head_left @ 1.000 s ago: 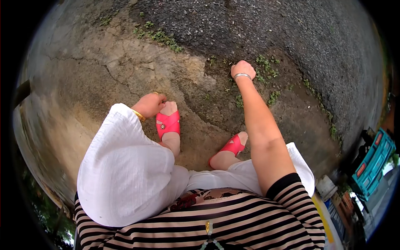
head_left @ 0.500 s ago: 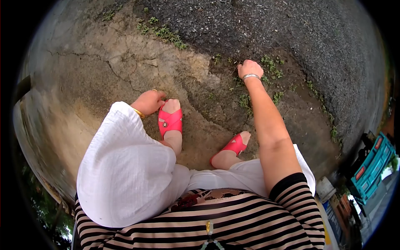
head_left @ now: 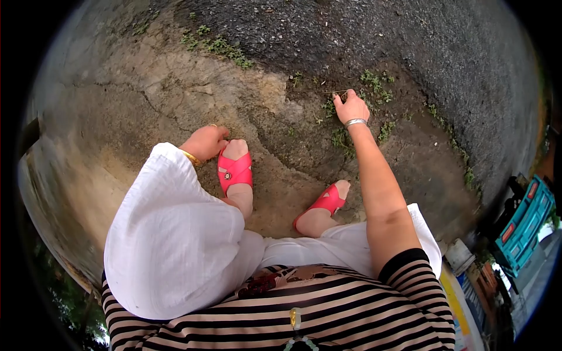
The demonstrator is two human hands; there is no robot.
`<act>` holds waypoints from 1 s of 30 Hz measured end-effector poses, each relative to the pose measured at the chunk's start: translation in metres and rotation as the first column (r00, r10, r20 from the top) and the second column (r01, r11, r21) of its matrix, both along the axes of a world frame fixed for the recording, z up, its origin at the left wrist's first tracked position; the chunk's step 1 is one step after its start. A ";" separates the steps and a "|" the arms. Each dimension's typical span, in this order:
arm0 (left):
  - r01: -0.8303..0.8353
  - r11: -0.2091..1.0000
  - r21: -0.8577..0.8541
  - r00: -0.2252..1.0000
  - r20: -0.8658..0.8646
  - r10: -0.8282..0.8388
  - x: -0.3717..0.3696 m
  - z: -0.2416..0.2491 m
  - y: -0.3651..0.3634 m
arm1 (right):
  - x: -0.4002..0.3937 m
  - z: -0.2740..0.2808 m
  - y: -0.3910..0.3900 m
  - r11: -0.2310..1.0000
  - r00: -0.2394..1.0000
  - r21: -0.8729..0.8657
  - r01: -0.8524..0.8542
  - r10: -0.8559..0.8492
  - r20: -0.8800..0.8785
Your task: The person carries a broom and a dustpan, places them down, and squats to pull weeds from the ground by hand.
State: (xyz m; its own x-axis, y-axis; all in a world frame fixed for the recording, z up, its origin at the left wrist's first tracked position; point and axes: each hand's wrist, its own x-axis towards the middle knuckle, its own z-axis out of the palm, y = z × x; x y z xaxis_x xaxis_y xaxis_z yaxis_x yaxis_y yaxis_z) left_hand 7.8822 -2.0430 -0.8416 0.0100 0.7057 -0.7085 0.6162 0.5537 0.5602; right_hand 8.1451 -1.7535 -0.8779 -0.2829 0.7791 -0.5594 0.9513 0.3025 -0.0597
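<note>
Beside the pink sandal [head_left: 241, 174] on the left foot, my left hand [head_left: 205, 142] hangs low, wearing a gold bracelet. Its thumb and forefinger are a little apart, with nothing seen between them. Farther out on the right, my right hand [head_left: 352, 109], with a silver bangle, is over the damp soil. Its thumb and forefinger are spread, and a thin pale stem [head_left: 334, 92] lies across near their tips. Small green weeds [head_left: 374, 83] grow just beyond that hand, and more weeds [head_left: 342, 139] grow nearer to me.
Cracked concrete [head_left: 117, 117] spreads over the left side, and dark gravel [head_left: 456, 76] over the top and right. More weeds [head_left: 225, 49] line the edge between them. The other pink sandal [head_left: 328, 200] stands below my right hand. A teal object [head_left: 525, 225] is at the far right.
My right hand has shifted slightly nearer, and its thumb and forefinger have spread apart. The thin stem now lies crosswise at their tips. My left hand stays beside the sandal.
</note>
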 end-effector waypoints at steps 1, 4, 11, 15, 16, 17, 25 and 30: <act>0.014 1.000 -0.015 1.000 -0.007 -0.014 0.001 0.001 0.002 | -0.004 0.000 -0.009 1.000 0.999 -0.002 -0.026 0.026 0.022; 0.033 0.999 -0.043 0.999 -0.015 -0.034 0.004 0.006 0.005 | -0.007 -0.004 -0.019 0.999 0.999 -0.029 -0.045 0.046 0.006; 0.029 1.000 0.002 0.999 -0.016 -0.029 0.002 0.003 0.004 | 0.011 -0.003 -0.024 0.877 0.956 -0.398 -0.269 0.294 0.002; 0.043 0.999 -0.031 0.999 -0.010 -0.043 0.002 -0.001 0.004 | 0.014 0.003 0.002 0.893 0.989 -0.431 -0.128 0.148 0.013; 0.052 0.998 -0.036 0.999 -0.012 -0.053 0.001 -0.003 0.003 | 0.005 0.015 0.010 0.884 0.993 -0.465 -0.046 0.092 0.078; 0.063 0.997 -0.041 0.998 -0.013 -0.063 0.001 -0.005 0.003 | -0.004 0.023 0.015 0.893 0.984 -0.450 0.016 0.065 0.165; 0.072 0.997 -0.037 0.997 -0.031 -0.073 0.002 0.003 0.003 | 0.001 -0.012 -0.005 0.997 0.987 0.065 -0.052 0.061 -0.148; 0.069 0.997 -0.032 0.997 -0.031 -0.070 0.002 0.002 -0.003 | 0.009 -0.033 0.001 0.994 0.968 0.081 -0.076 0.093 -0.233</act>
State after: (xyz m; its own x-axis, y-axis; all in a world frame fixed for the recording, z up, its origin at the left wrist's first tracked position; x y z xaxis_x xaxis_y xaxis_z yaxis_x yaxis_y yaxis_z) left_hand 7.8842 -2.0460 -0.8393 0.0352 0.6817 -0.7308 0.6716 0.5254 0.5224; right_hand 8.1544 -1.7528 -0.9108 -0.4668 0.7819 -0.4133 0.8836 0.3928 -0.2550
